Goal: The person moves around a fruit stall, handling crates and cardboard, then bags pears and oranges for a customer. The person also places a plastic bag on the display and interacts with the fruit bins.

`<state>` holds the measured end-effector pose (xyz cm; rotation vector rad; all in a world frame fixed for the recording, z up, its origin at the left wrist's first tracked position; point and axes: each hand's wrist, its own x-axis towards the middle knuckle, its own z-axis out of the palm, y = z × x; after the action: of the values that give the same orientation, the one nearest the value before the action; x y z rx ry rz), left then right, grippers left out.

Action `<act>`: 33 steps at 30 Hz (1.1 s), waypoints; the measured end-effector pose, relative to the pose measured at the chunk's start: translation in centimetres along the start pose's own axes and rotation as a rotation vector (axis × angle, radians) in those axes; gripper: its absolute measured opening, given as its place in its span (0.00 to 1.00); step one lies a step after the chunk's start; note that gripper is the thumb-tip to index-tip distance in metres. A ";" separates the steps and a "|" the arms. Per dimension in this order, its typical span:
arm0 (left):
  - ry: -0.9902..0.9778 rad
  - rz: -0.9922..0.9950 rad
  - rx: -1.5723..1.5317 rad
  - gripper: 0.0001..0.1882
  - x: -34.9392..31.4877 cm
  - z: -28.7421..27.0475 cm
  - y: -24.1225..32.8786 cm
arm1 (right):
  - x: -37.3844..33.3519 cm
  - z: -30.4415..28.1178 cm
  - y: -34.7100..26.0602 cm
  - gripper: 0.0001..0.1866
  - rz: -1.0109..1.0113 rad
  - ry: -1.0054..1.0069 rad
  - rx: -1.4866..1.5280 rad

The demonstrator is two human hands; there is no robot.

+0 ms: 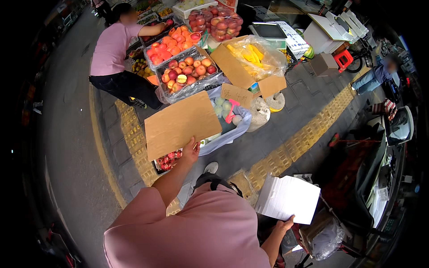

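My left hand (191, 150) grips the lower edge of a flat brown cardboard sheet (181, 123), its fingers closed over the rim. The sheet is tilted above a lined crate of netted round fruit (223, 108) and hides part of it. Lower right, my right hand (285, 223) pinches the bottom edge of a white sheet (292, 196) with a ridged, corrugated-looking left part; its exact material I cannot tell. Below the cardboard, a tray of small dark-red fruit (167, 161) shows in part.
A crate of apples (190, 73) and orange-wrapped fruit (172, 47) stand ahead. A person in pink (114, 49) reaches over the stall at left. An open cardboard box (232, 64) holds yellow plastic. Yellow tactile paving (299, 145) crosses the pavement; a cart with bags (328, 236) is at lower right.
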<state>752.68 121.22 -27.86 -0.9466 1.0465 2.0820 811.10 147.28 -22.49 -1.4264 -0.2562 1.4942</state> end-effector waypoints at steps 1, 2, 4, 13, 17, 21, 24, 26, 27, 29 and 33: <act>-0.010 -0.028 -0.033 0.15 1.2 0.2 -1.6 | -0.6 0.1 0.0 0.28 -0.001 0.002 -0.011; -0.024 -0.056 -0.069 0.16 2.7 0.3 -3.2 | -0.9 0.2 0.0 0.28 0.003 0.026 -0.026; 0.027 -0.112 -0.098 0.17 4.1 2.0 -6.0 | -1.9 0.5 -0.7 0.29 0.019 0.012 -0.034; 0.124 -0.253 -0.074 0.16 10.4 4.5 -13.7 | -3.2 0.3 -5.8 0.29 -0.102 -0.018 -0.141; 0.121 -0.295 -0.055 0.20 13.1 1.9 -15.2 | -5.0 2.2 -6.4 0.27 -0.115 -0.028 -0.087; 0.139 -0.323 0.030 0.24 12.9 1.5 -14.7 | -5.3 0.0 -6.1 0.26 -0.168 -0.091 -0.103; 0.126 -0.351 0.078 0.25 12.8 1.2 -14.1 | -5.3 0.0 -5.3 0.26 -0.195 -0.040 -0.097; 0.096 -0.388 0.166 0.25 12.5 0.9 -14.0 | -5.5 0.4 -4.6 0.26 -0.227 0.020 -0.099; 0.071 -0.409 0.235 0.25 12.5 0.7 -14.0 | -5.7 0.6 -4.3 0.26 -0.251 0.040 -0.101; 0.019 -0.441 0.370 0.25 12.0 0.6 -14.4 | -5.4 1.2 -4.1 0.28 -0.319 0.032 -0.112; -0.142 -0.417 0.743 0.25 10.7 2.5 -14.8 | -5.8 7.6 -4.2 0.24 -0.357 0.000 -0.192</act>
<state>757.32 132.81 -41.45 -0.5571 1.2767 1.2428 805.61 148.43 -13.71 -1.4405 -0.6348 1.2005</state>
